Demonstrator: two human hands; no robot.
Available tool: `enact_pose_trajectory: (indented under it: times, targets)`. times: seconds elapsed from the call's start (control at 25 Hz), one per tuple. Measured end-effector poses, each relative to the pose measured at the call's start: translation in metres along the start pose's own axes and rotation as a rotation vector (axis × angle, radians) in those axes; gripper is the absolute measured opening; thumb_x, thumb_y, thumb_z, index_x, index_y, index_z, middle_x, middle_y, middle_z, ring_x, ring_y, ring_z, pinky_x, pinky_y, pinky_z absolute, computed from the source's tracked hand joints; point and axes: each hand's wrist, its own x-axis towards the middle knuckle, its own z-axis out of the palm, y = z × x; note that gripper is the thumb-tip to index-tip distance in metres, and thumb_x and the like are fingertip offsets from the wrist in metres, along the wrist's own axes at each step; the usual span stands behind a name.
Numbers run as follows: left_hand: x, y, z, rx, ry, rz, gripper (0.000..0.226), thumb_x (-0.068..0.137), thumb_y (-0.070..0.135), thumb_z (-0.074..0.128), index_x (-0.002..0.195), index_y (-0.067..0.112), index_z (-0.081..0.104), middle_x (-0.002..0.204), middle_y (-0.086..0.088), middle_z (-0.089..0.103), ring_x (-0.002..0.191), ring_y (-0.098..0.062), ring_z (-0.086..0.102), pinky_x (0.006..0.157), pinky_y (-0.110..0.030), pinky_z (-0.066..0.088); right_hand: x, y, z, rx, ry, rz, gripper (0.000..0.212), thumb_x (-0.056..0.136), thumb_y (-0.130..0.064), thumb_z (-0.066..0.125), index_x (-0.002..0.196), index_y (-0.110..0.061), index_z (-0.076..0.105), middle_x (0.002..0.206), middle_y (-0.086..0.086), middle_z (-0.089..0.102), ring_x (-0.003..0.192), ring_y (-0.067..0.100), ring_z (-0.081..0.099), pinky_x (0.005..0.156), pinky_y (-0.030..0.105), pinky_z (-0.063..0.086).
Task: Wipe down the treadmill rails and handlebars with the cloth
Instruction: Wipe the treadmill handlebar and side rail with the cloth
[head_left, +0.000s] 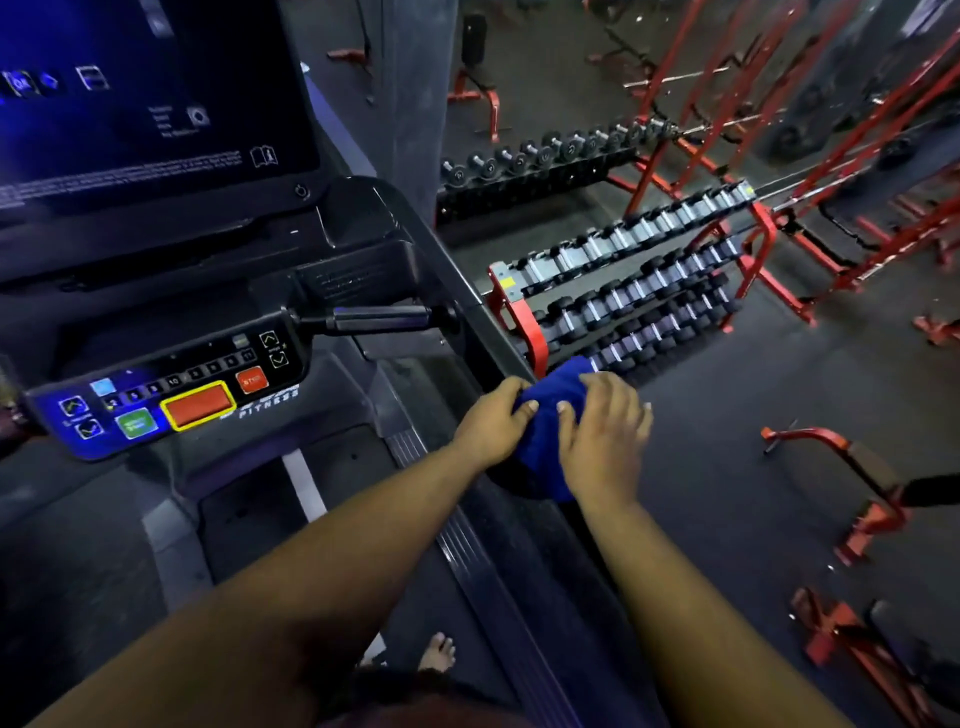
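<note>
A blue cloth (548, 436) is draped over the treadmill's right side rail (467, 312), a dark bar that runs from the console down toward me. My left hand (491, 423) grips the cloth from the left, thumb curled onto it. On the cloth's right side lies my right hand (605, 436), its fingers spread over the fabric and thumb on top. A short black handlebar (379, 318) sticks out from the console toward the rail, above both hands. The rail under the cloth is hidden.
The console (171, 395) with lit buttons and a dark screen (130, 104) fills the left. Below lies the treadmill deck (291, 519), with a bare foot (439, 652) on it. Right of the rail stand a red dumbbell rack (623, 291) and red benches (857, 493).
</note>
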Motion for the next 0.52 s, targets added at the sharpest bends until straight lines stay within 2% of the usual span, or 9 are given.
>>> enact_pose_trajectory:
  times: [0.08, 0.16, 0.24, 0.28, 0.36, 0.44, 0.52]
  targets:
    - [0.014, -0.016, -0.004, 0.094, 0.03, -0.013, 0.027, 0.097, 0.028, 0.057, 0.122, 0.016, 0.058, 0.12, -0.01, 0.064, 0.11, -0.029, 0.06, 0.094, -0.04, 0.048, -0.014, 0.001, 0.038, -0.123, -0.258, -0.084, 0.067, 0.097, -0.051, 0.046, 0.153, -0.019, 0.026, 0.16, 0.013, 0.026, 0.146, 0.036, 0.025, 0.109, 0.072, 0.019]
    - [0.026, -0.035, -0.02, 0.257, 0.067, 0.029, 0.036, 0.096, 0.031, 0.058, 0.129, 0.017, 0.055, 0.127, -0.008, 0.058, 0.116, -0.027, 0.056, 0.097, -0.042, 0.047, -0.021, 0.006, 0.068, -0.228, -0.388, -0.15, 0.081, 0.094, -0.055, 0.051, 0.158, -0.023, 0.011, 0.165, 0.013, 0.013, 0.149, 0.04, 0.019, 0.104, 0.076, 0.023]
    - [0.039, -0.054, -0.046, 0.487, 0.076, 0.094, 0.047, 0.096, 0.036, 0.057, 0.139, 0.02, 0.048, 0.138, -0.005, 0.051, 0.127, -0.026, 0.049, 0.103, -0.047, 0.044, -0.007, 0.002, 0.08, -0.26, -0.372, -0.223, 0.087, 0.092, -0.045, 0.06, 0.158, -0.022, 0.008, 0.164, 0.017, 0.012, 0.146, 0.044, 0.022, 0.101, 0.076, 0.032]
    - [0.047, -0.061, -0.06, 0.634, 0.06, 0.113, 0.053, 0.096, 0.038, 0.055, 0.145, 0.021, 0.042, 0.147, -0.005, 0.044, 0.136, -0.026, 0.042, 0.11, -0.049, 0.038, 0.005, -0.006, 0.084, -0.283, -0.364, -0.277, 0.089, 0.091, -0.04, 0.061, 0.158, -0.022, 0.006, 0.164, 0.019, 0.011, 0.147, 0.046, 0.02, 0.101, 0.075, 0.031]
    - [0.067, -0.073, -0.083, 0.949, -0.006, 0.127, 0.068, 0.098, 0.037, 0.051, 0.155, 0.018, 0.021, 0.164, -0.007, 0.02, 0.151, -0.025, 0.018, 0.12, -0.059, 0.015, 0.04, -0.031, 0.095, -0.379, -0.366, -0.417, 0.094, 0.089, -0.036, 0.061, 0.158, -0.024, -0.002, 0.165, 0.018, -0.001, 0.149, 0.047, 0.007, 0.105, 0.077, 0.023]
    - [0.086, -0.079, -0.097, 1.214, -0.023, 0.148, 0.076, 0.099, 0.032, 0.046, 0.158, 0.014, 0.002, 0.167, -0.007, -0.002, 0.154, -0.026, -0.003, 0.114, -0.072, -0.003, 0.079, -0.061, 0.108, -0.461, -0.401, -0.497, 0.094, 0.089, -0.041, 0.059, 0.158, -0.026, -0.003, 0.165, 0.014, -0.014, 0.149, 0.045, -0.009, 0.106, 0.079, 0.016]
    - [0.099, -0.084, -0.114, 1.336, -0.03, 0.146, 0.076, 0.1, 0.028, 0.041, 0.157, 0.011, -0.005, 0.167, -0.009, -0.009, 0.154, -0.027, -0.009, 0.11, -0.077, -0.004, 0.106, -0.087, 0.123, -0.535, -0.433, -0.535, 0.089, 0.09, -0.044, 0.058, 0.158, -0.027, 0.004, 0.164, 0.01, -0.019, 0.149, 0.044, -0.013, 0.106, 0.078, 0.018]
